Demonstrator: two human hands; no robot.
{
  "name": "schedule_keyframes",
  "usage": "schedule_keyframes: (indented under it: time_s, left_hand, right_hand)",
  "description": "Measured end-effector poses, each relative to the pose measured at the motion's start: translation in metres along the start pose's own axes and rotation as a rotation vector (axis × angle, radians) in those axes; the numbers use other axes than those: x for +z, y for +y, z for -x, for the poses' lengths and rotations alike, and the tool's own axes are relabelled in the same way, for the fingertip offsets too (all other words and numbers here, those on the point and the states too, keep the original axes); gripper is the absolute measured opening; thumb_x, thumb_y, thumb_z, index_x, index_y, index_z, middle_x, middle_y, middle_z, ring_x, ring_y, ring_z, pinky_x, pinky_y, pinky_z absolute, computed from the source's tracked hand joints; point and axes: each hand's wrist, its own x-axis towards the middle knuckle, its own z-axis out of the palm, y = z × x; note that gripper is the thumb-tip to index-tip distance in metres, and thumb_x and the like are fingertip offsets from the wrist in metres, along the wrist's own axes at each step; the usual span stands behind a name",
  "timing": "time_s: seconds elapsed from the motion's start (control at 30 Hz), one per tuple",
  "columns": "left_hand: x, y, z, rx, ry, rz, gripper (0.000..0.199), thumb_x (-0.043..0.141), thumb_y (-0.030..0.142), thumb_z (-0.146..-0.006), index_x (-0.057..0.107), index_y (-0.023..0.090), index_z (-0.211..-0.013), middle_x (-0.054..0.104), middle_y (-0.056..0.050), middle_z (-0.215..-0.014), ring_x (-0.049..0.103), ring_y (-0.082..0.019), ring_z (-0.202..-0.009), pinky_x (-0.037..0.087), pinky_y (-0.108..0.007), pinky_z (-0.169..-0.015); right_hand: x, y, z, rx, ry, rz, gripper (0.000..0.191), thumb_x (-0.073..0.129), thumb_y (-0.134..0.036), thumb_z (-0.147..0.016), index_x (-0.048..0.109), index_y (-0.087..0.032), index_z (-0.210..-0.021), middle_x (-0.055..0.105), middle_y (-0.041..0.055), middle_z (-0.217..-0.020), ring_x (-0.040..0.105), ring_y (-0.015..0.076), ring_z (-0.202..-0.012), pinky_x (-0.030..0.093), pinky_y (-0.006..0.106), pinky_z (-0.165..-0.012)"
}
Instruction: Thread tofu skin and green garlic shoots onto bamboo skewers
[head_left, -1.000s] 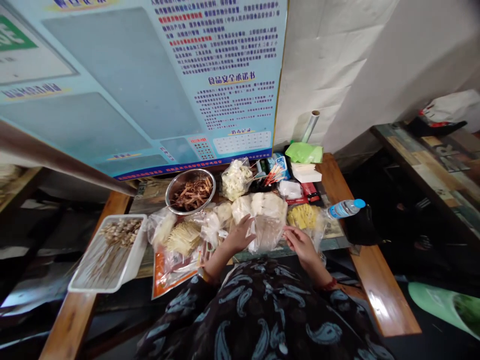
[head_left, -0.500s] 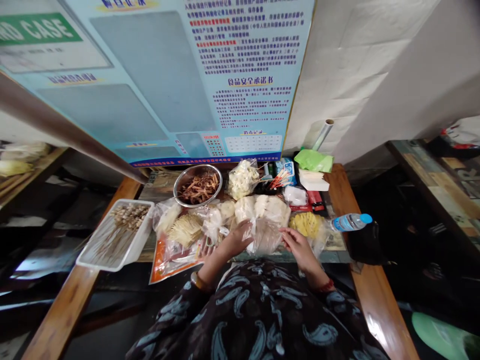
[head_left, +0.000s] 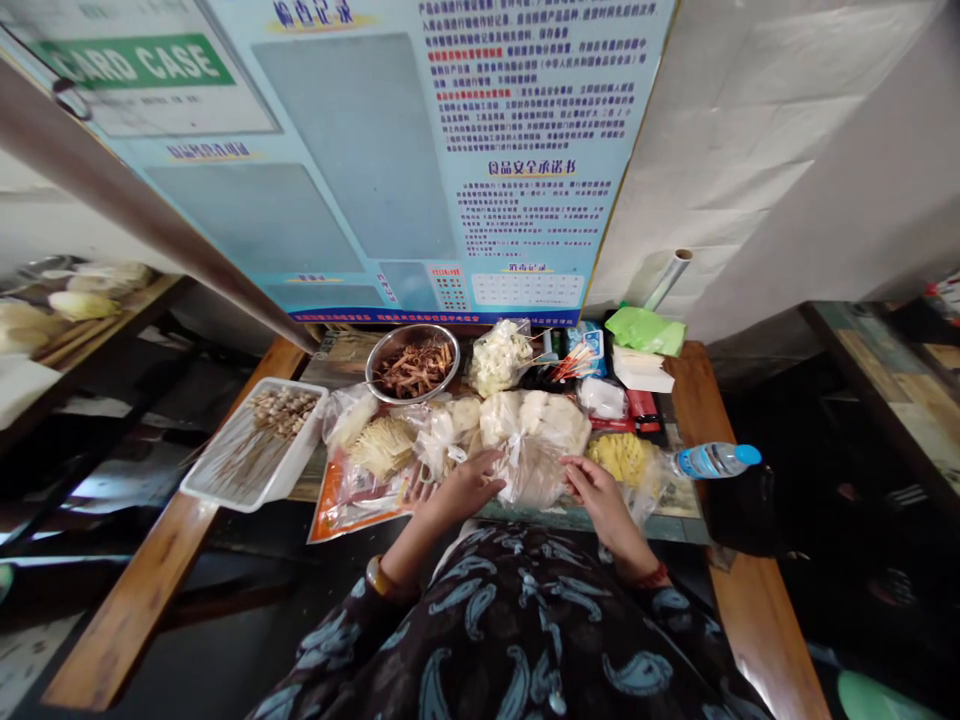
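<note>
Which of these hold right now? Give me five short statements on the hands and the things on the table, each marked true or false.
1. The left hand and the right hand are both at the clear bag at the middle of the near edge. True.
2. The bottle has a red cap. False: the bottle has a blue cap.
3. The metal bowl holds brown strips. True.
4. The white tray is on the person's right. False: the white tray is on the left, with skewers in it.
5. The bagged yellow food lies to the right of the clear bag. True.
</note>
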Motion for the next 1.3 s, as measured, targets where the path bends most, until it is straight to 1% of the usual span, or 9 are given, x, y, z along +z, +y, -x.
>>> schedule_keyframes:
  time_s: [0.17, 0.3, 0.37, 0.47, 0.6, 0.7, 0.83, 1.1, 1.3]
  left_hand:
    - [-0.003, -0.007, 0.009, -0.052, 0.005, -0.023, 0.053, 0.058, 0.034, -0.087, 0.059, 0.017, -0.136, 0.071, -0.013, -0.120, 0.070, -0.021, -0.094, 0.056, -0.034, -0.083]
    - [-0.006, -0.003, 0.019, -0.132, -0.023, -0.050, 0.054, 0.057, 0.035, -0.086, 0.060, 0.016, -0.136, 0.076, -0.011, -0.104, 0.071, -0.024, -0.093, 0.055, -0.035, -0.084]
    - [-0.009, 0.001, 0.024, -0.149, -0.011, -0.068, 0.052, 0.058, 0.034, -0.085, 0.061, 0.018, -0.135, 0.076, -0.009, -0.103, 0.071, -0.024, -0.094, 0.054, -0.036, -0.088]
    - [-0.011, 0.003, 0.031, -0.162, -0.002, -0.088, 0.051, 0.060, 0.033, -0.084, 0.063, 0.019, -0.133, 0.076, -0.008, -0.104, 0.072, -0.024, -0.096, 0.053, -0.035, -0.091]
    - [-0.013, -0.004, 0.036, -0.167, -0.034, -0.102, 0.051, 0.060, 0.036, -0.084, 0.062, 0.017, -0.132, 0.075, -0.009, -0.109, 0.071, -0.023, -0.092, 0.053, -0.035, -0.089]
    - [-0.015, -0.010, 0.038, -0.163, -0.058, -0.102, 0.053, 0.059, 0.037, -0.085, 0.060, 0.018, -0.134, 0.073, -0.009, -0.114, 0.071, -0.021, -0.091, 0.054, -0.034, -0.088]
    - [-0.020, -0.012, 0.041, -0.148, -0.064, -0.099, 0.052, 0.058, 0.038, -0.086, 0.059, 0.019, -0.134, 0.074, -0.008, -0.110, 0.070, -0.020, -0.090, 0.054, -0.035, -0.089]
    - [-0.041, -0.025, 0.041, -0.097, -0.141, -0.126, 0.048, 0.058, 0.034, -0.086, 0.061, 0.017, -0.131, 0.074, -0.008, -0.105, 0.070, -0.023, -0.094, 0.053, -0.034, -0.088]
    - [-0.069, -0.040, 0.042, -0.051, -0.100, -0.097, 0.049, 0.058, 0.033, -0.088, 0.060, 0.017, -0.134, 0.073, -0.010, -0.114, 0.069, -0.023, -0.103, 0.050, -0.032, -0.094]
  right_hand:
    - [0.005, -0.001, 0.001, 0.012, -0.031, 0.016, 0.049, 0.069, -0.059, -0.076, 0.071, -0.018, -0.102, 0.066, 0.0027, -0.076, 0.057, 0.0162, -0.063, 0.042, 0.026, -0.055]
    - [0.004, 0.005, 0.000, -0.022, -0.045, 0.083, 0.052, 0.067, -0.062, -0.076, 0.070, -0.018, -0.102, 0.067, 0.0035, -0.075, 0.059, 0.0179, -0.064, 0.041, 0.026, -0.052]
    - [0.003, 0.010, -0.003, -0.061, -0.047, 0.149, 0.053, 0.066, -0.063, -0.077, 0.071, -0.018, -0.103, 0.070, 0.0054, -0.078, 0.063, 0.0206, -0.069, 0.046, 0.029, -0.057]
    - [0.002, 0.016, -0.008, -0.105, -0.090, 0.236, 0.051, 0.064, -0.062, -0.080, 0.071, -0.018, -0.105, 0.075, 0.0097, -0.090, 0.070, 0.0250, -0.079, 0.054, 0.036, -0.071]
    - [0.003, 0.022, -0.016, -0.228, -0.135, 0.372, 0.044, 0.060, -0.056, -0.086, 0.073, -0.019, -0.108, 0.075, 0.0125, -0.107, 0.071, 0.0273, -0.094, 0.055, 0.041, -0.085]
    - [0.008, 0.025, -0.022, -0.320, -0.162, 0.449, 0.042, 0.058, -0.050, -0.088, 0.072, -0.020, -0.114, 0.074, 0.0129, -0.113, 0.070, 0.0267, -0.099, 0.056, 0.039, -0.084]
    - [0.018, 0.031, -0.030, -0.374, -0.168, 0.503, 0.042, 0.057, -0.046, -0.089, 0.069, -0.021, -0.121, 0.072, 0.0130, -0.118, 0.070, 0.0255, -0.098, 0.057, 0.037, -0.079]
    - [0.030, 0.044, -0.022, -0.273, -0.114, 0.466, 0.047, 0.060, -0.049, -0.087, 0.067, -0.019, -0.122, 0.073, 0.0143, -0.116, 0.071, 0.0269, -0.097, 0.057, 0.041, -0.082]
    - [0.051, 0.050, -0.015, -0.185, -0.024, 0.387, 0.052, 0.061, -0.055, -0.084, 0.067, -0.018, -0.120, 0.074, 0.0154, -0.113, 0.072, 0.0295, -0.098, 0.057, 0.044, -0.087]
